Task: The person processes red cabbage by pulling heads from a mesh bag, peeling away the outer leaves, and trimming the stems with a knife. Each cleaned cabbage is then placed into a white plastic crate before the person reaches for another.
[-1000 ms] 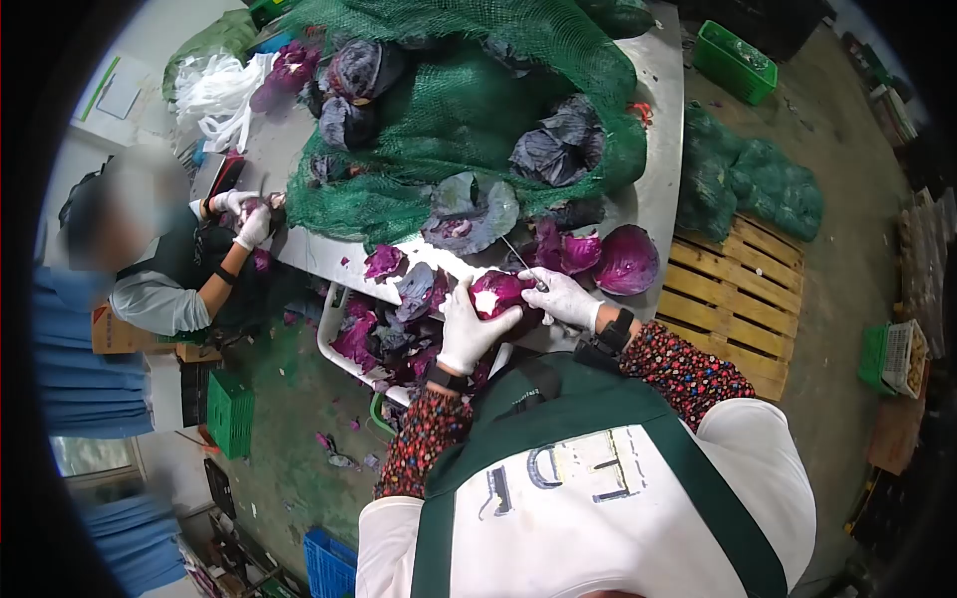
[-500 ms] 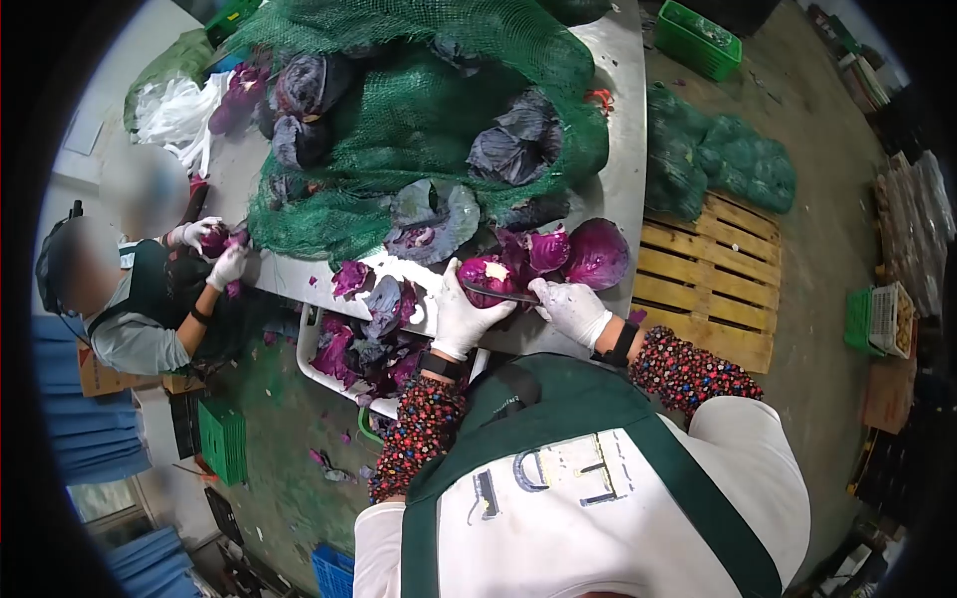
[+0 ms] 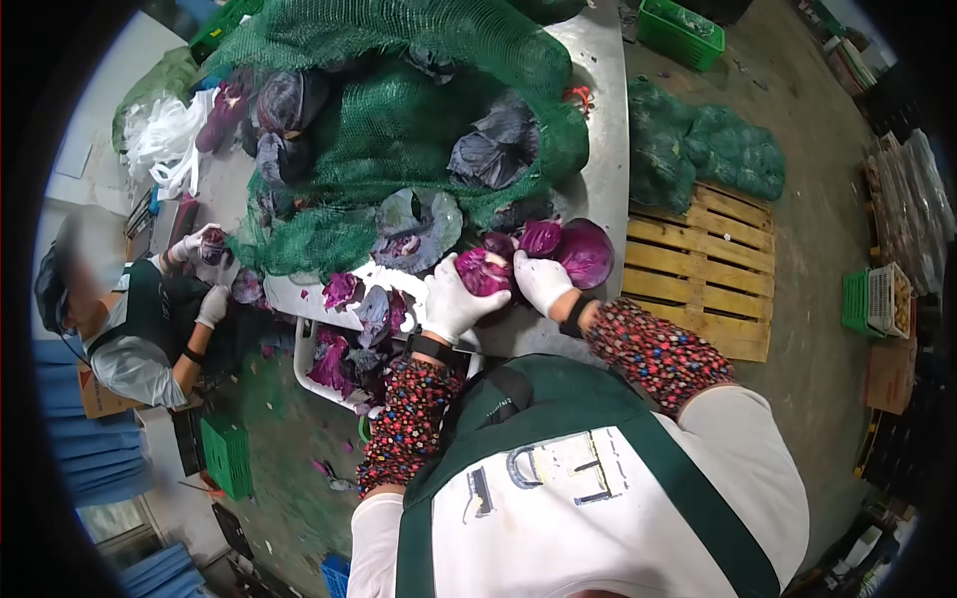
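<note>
Now, L hand: left hand (image 3: 451,299), white glove, fingers curling round a red cabbage (image 3: 482,271), gripping its left side.
R hand: right hand (image 3: 541,279), white glove, pressing on cabbage's right side; fingers closing on it, knife not showing.
Cabbage: sitting between both hands, over near edge of steel table (image 3: 604,149).
Beside: trimmed cabbage head (image 3: 586,252) lying just right of R hand.
Behind: green net sack (image 3: 419,110) holding more heads.
Below: tub of purple leaves (image 3: 344,359) at table edge.
Co-worker: gloved hands (image 3: 204,261) working at far left.
</note>
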A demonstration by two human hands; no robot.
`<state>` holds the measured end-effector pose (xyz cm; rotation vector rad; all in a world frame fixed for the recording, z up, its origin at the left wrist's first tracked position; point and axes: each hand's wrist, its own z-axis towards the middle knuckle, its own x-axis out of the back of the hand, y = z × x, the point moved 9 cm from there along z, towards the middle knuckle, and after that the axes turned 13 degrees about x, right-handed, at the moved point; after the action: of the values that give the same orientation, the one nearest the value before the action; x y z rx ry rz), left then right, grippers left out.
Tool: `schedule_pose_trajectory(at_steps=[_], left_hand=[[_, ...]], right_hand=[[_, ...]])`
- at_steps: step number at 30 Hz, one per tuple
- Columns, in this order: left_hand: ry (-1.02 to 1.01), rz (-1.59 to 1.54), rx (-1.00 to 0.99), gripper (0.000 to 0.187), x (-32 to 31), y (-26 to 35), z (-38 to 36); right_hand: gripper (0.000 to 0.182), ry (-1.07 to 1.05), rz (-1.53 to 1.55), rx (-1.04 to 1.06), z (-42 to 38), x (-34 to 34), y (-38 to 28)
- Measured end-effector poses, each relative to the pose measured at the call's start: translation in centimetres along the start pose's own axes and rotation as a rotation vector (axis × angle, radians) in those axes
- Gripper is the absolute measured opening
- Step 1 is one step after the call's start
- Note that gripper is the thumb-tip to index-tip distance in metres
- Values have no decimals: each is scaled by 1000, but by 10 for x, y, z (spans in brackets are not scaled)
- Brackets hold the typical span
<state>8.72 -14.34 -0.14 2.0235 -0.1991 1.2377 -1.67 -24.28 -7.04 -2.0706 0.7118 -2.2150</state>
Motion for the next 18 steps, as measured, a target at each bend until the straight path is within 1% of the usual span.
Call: schedule_pose_trajectory(at_steps=[1,2,3,5,6,7,8,9,11,12,13,15,16,17,18], left_hand=[[80,119,-77,103,1,13,-11],[133,89,-95,104,-2,9,-14],[185,63,-112,106,-1,6,-16],[172,26,-107,107,-2,-8,-21],[84,-123,-103,108,-2,-18,-23],[0,-273,-96,109,-4,-29,-26],[-106,-544,-67,110,-14,-49,-31],[-171,-644,-103,100,-11,-50,-40],[-342,-985,86,87,-19,-67,-51],[-275,-944,87,78,-20,-74,-49],[-275,-966,110,82,-26,-80,-48],[-236,-955,57,85,-25,-81,-43],[-232,-954,84,85,-27,-84,-42],[-229,-955,115,85,-27,-85,-43],[-293,-969,100,81,-14,-63,-47]], right_hand=[[15,-41,-15,-50,7,-10,8],[18,-85,19,-51,12,-19,13],[19,-14,24,-62,10,1,5],[21,-117,95,77,16,-17,7],[25,-173,81,48,18,-16,13],[21,-148,166,-10,17,-11,19],[22,-150,211,-23,15,-10,22],[24,-157,261,-38,10,-8,25],[26,-101,296,40,3,3,13],[29,-112,379,54,-2,12,1],[31,-121,457,69,-6,23,-11],[44,-141,495,93,-10,56,-40],[51,-103,381,184,-8,54,-46],[51,-111,377,184,-8,55,-50],[54,-165,303,234,-8,56,-59]])
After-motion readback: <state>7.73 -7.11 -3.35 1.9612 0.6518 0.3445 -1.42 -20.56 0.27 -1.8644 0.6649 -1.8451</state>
